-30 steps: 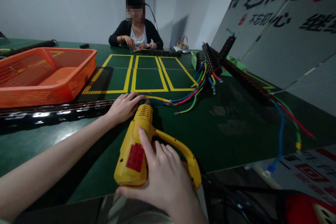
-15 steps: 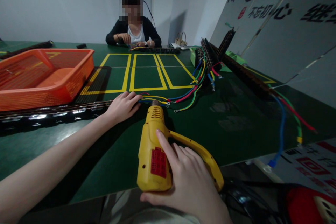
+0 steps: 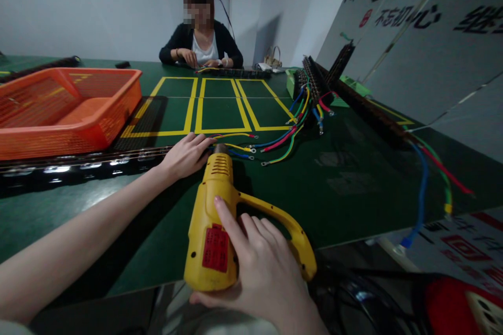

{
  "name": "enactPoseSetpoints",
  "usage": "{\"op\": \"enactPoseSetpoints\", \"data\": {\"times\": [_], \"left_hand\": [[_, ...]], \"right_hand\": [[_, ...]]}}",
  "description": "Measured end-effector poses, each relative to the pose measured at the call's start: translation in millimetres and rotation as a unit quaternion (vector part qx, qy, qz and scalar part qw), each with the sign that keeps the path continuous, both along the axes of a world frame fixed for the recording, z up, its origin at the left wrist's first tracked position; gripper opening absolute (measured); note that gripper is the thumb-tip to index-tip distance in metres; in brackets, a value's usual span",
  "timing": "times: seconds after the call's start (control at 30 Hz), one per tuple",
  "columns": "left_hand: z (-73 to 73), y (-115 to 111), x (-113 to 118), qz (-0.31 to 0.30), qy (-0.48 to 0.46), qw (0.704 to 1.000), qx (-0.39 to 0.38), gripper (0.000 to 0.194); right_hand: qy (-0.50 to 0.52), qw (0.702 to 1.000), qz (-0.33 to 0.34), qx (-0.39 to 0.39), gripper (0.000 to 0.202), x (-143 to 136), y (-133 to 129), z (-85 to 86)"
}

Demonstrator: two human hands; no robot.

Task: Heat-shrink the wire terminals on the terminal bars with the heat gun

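Note:
My right hand (image 3: 263,256) grips a yellow heat gun (image 3: 214,209) by its body and handle, the index finger stretched along its top. The gun's metal nozzle points away from me, close to several wires. My left hand (image 3: 187,154) is closed over the wire bundle (image 3: 236,147) at the right end of a long black strip (image 3: 78,165). Red, yellow and blue wires with ring terminals stick out to the right of my fingers. What lies under the left palm is hidden.
An orange basket (image 3: 98,125) stands at the left behind the strip. More black strips (image 3: 312,76) with coloured wires are piled on green baskets at the right, beside another long strip (image 3: 377,115). Across the green table (image 3: 353,209) sits a person (image 3: 200,42) handling a dark strip.
The heat gun has moved left with my right hand, its nozzle now nearer my left fingers. The wire ends beyond my left hand have spread apart.

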State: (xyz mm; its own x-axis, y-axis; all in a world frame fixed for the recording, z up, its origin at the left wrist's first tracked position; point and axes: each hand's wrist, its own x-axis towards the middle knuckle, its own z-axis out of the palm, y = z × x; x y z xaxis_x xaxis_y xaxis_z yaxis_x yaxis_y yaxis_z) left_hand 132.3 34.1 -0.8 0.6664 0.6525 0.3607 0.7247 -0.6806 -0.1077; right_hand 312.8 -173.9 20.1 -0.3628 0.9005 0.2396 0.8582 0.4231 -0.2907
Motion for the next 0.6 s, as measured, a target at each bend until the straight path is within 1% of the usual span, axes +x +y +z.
{"op": "enactPoseSetpoints", "data": {"times": [0.13, 0.23, 0.4, 0.6], "left_hand": [[2.3, 0, -1, 0.003, 0.009, 1.0, -0.007, 0.041], [3.0, 0, -1, 0.005, 0.014, 1.0, -0.008, 0.04], [0.7, 1, -3, 0.005, 0.012, 1.0, 0.002, 0.038], [-3.4, 2, -5, 0.007, 0.023, 1.0, 0.018, 0.042]], "right_hand": [[0.001, 1.0, 0.001, -0.027, 0.115, -11, 8, 1.8], [0.005, 0.999, -0.002, -0.035, 0.112, -12, 9, 2.0], [0.02, 0.999, 0.001, -0.031, 0.107, -1, 6, 1.9], [0.009, 0.999, -0.038, -0.023, 0.116, 18, 1, 0.3]]}}
